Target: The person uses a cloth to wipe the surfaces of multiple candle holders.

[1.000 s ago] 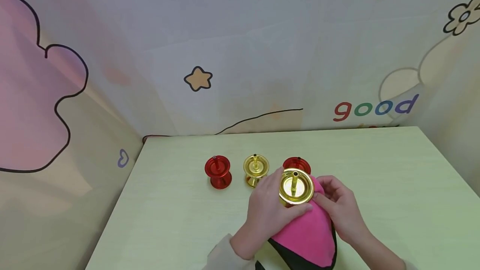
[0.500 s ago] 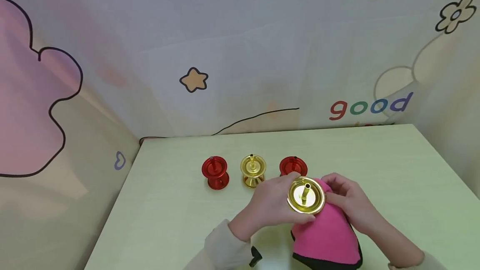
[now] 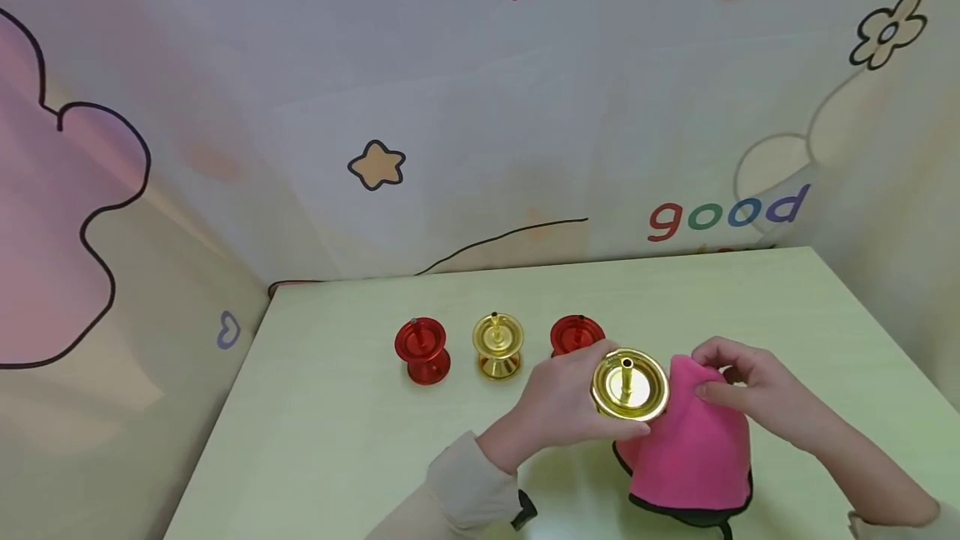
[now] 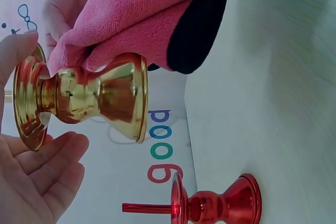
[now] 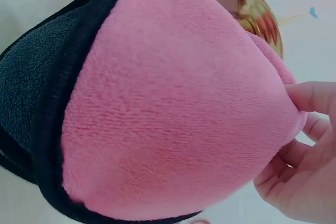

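Note:
My left hand (image 3: 562,398) holds a shiny gold candle holder (image 3: 641,397) by its dish, with the hollow stem tilted toward the head camera. In the left wrist view the whole waisted body of the gold candle holder (image 4: 76,95) shows, raised above the table. Its thumb and fingers are at the dish rim. My right hand (image 3: 765,394) pinches the top of a pink plush cloth (image 3: 693,448) with black edging. The cloth hangs down just right of the candle holder and overlaps its side in the left wrist view. Dark grey lining of the cloth shows in the right wrist view.
Behind the hands, a red candle holder (image 3: 420,344), a gold one (image 3: 498,340) and another red one (image 3: 577,332) stand in a row on the pale table (image 3: 337,457). A printed curtain (image 3: 450,90) rises behind the table. A small black piece (image 3: 525,510) shows beside the left sleeve.
Both hands have moved right. The right hand has drawn the cloth away from the candle holder's side, and the cloth now hangs more freely. The left hand keeps its hold.

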The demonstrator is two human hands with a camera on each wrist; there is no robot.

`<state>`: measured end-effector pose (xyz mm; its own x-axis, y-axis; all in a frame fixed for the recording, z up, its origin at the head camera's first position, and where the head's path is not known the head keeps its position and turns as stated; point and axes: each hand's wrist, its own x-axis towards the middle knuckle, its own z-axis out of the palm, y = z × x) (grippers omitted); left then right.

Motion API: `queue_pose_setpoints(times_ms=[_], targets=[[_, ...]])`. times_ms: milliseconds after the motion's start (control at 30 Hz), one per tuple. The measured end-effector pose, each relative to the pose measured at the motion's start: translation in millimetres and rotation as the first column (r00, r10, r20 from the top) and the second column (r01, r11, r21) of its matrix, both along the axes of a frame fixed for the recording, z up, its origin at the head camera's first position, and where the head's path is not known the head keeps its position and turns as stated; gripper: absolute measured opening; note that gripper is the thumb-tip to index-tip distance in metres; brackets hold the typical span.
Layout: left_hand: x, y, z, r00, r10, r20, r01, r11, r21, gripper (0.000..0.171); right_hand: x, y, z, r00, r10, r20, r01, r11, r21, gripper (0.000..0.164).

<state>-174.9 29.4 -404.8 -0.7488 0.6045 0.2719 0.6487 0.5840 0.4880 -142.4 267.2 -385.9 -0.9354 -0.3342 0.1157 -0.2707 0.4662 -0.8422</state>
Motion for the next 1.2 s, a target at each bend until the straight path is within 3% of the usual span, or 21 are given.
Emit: queue_pose_setpoints(times_ms=[200, 400, 633, 733, 900, 1033, 1133, 1200], targets=[[-1.8, 11, -2.2, 0.997, 0.074, -0.033, -0.073, 0.997, 0.011, 0.066, 5.2, 29, 1.3, 0.997, -0.068, -0.038, 0.07, 0.995, 0.065, 0.015], [-4.2, 26, -5.7, 0.994, 0.095, 0.044, -0.099, 0.991, 0.086, 0.057, 8.9, 59, 0.6, 0.986, -0.102, -0.129, 0.107, 0.994, 0.035, 0.023], [-9.2, 44, -9.7, 0.988, 0.125, 0.085, -0.131, 0.989, 0.066, 0.058, 11.2, 89, -0.7, 0.969, -0.162, -0.187, 0.171, 0.985, 0.033, 0.027], [-12.4, 50, -12.8, 0.987, 0.131, 0.093, -0.137, 0.989, 0.062, 0.059, 10.1, 99, 1.1, 0.969, -0.174, -0.174, 0.186, 0.981, 0.059, 0.027], [-19.1, 57, -22.5, 0.985, 0.159, 0.063, -0.163, 0.985, 0.057, 0.062, 2.8, 112, 6.7, 0.983, -0.177, -0.042, 0.182, 0.968, 0.172, 0.017], [-24.3, 66, -34.1, 0.979, 0.201, 0.047, -0.203, 0.978, 0.052, 0.068, -5.3, 123, 8.0, 0.995, -0.04, 0.087, 0.02, 0.976, 0.217, 0.012], [-27.1, 73, -42.6, 0.973, 0.226, 0.037, -0.228, 0.973, 0.047, 0.07, -15.9, 129, 4.4, 0.972, 0.097, 0.216, -0.133, 0.978, 0.159, 0.01], [-27.9, 77, -48.2, 0.972, 0.232, 0.028, -0.233, 0.971, 0.047, 0.07, -24.2, 131, -0.8, 0.945, 0.147, 0.293, -0.185, 0.977, 0.108, 0.009]])
